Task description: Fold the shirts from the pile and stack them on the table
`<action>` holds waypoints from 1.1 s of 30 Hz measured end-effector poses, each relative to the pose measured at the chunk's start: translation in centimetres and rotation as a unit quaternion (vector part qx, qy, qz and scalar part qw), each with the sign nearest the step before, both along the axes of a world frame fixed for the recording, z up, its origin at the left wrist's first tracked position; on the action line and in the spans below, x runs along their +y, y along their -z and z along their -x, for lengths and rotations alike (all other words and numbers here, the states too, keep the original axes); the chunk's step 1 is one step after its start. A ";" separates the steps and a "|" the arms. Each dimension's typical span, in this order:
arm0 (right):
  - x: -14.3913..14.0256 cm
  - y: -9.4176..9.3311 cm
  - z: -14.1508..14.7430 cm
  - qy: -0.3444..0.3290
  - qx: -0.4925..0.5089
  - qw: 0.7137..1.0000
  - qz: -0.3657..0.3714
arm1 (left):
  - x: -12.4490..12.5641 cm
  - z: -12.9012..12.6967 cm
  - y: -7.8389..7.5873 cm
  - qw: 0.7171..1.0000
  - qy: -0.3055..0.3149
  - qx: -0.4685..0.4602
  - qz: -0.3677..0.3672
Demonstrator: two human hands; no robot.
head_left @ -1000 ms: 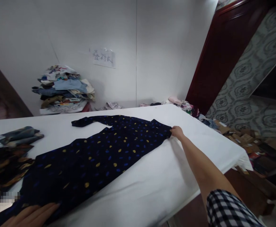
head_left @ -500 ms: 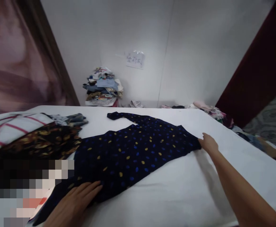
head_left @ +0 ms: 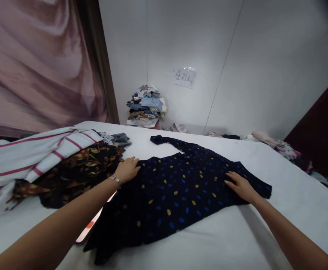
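Observation:
A dark navy shirt (head_left: 178, 187) with blue and yellow leaf-like spots lies spread across the white table. One of its sleeves (head_left: 166, 140) stretches toward the far left, the other (head_left: 261, 186) toward the right. My left hand (head_left: 127, 169) rests on the shirt's left edge, fingers extended. On the right part of the body, below the shoulder, my right hand (head_left: 240, 187) lies flat with fingers spread. Under my left forearm, a lit phone screen (head_left: 89, 225) shows partly, the rest covered by the arm and shirt.
Left of the shirt lie a brown-and-black patterned garment (head_left: 79, 174) and a white cloth with red stripes (head_left: 40, 150). Folded clothes (head_left: 147, 107) are stacked by the wall under a paper sign (head_left: 184, 77). More clothes (head_left: 288, 150) line the table's far right edge (head_left: 268, 148).
My left hand has moved from the near hem up to the shirt's left edge. My right hand has let go of the right cuff and shifted onto the body. The view has turned left.

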State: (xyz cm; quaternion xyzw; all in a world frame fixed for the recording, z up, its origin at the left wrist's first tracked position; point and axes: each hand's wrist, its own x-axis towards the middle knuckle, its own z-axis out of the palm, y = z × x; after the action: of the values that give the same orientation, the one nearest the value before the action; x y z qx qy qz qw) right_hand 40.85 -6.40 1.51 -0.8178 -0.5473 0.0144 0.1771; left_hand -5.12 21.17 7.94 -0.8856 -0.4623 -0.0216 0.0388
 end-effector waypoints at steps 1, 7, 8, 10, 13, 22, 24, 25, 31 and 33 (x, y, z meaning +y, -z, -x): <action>1.1 -1.2 0.3 -0.006 0.005 1.000 -0.010 | 0.8 -0.2 0.6 1.000 -0.007 0.002 0.003; 13.7 -6.7 3.9 -0.022 0.029 0.999 0.022 | 1.0 -0.6 3.5 0.999 -0.030 -0.007 -0.030; 16.4 -6.9 4.6 -0.028 0.030 0.999 0.025 | 0.8 -0.7 3.8 0.999 -0.032 -0.008 -0.037; 21.9 -6.9 6.2 -0.041 0.034 0.998 0.028 | 0.6 -0.9 4.1 0.999 -0.034 -0.005 -0.042; 29.3 -5.6 9.1 -0.057 0.047 0.997 0.026 | 0.7 -1.2 4.4 0.998 -0.038 0.003 -0.040; 39.8 -0.7 14.9 -0.030 0.166 0.986 -0.018 | 0.7 -1.2 4.5 0.998 -0.030 -0.001 -0.046; 40.2 -0.8 14.3 -0.013 0.213 0.976 -0.051 | 0.9 -1.2 4.7 0.998 -0.030 -0.012 -0.047; 40.3 -1.1 13.7 -0.003 0.241 0.968 -0.073 | 1.0 -1.2 4.8 0.998 -0.030 -0.018 -0.047; 37.3 -8.2 7.3 0.084 0.400 0.869 -0.278 | 1.3 -1.2 5.1 0.998 -0.011 -0.026 -0.061; 34.5 -11.7 4.8 0.103 0.434 0.826 -0.345 | 1.6 -1.3 4.7 0.997 0.019 -0.021 -0.075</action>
State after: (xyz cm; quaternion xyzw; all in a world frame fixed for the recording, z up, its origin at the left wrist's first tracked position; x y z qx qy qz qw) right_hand 36.09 28.06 13.24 -0.6643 -0.2959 0.1595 0.6676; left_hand -3.81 22.75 3.29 -0.8880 -0.4434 -0.0757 0.0952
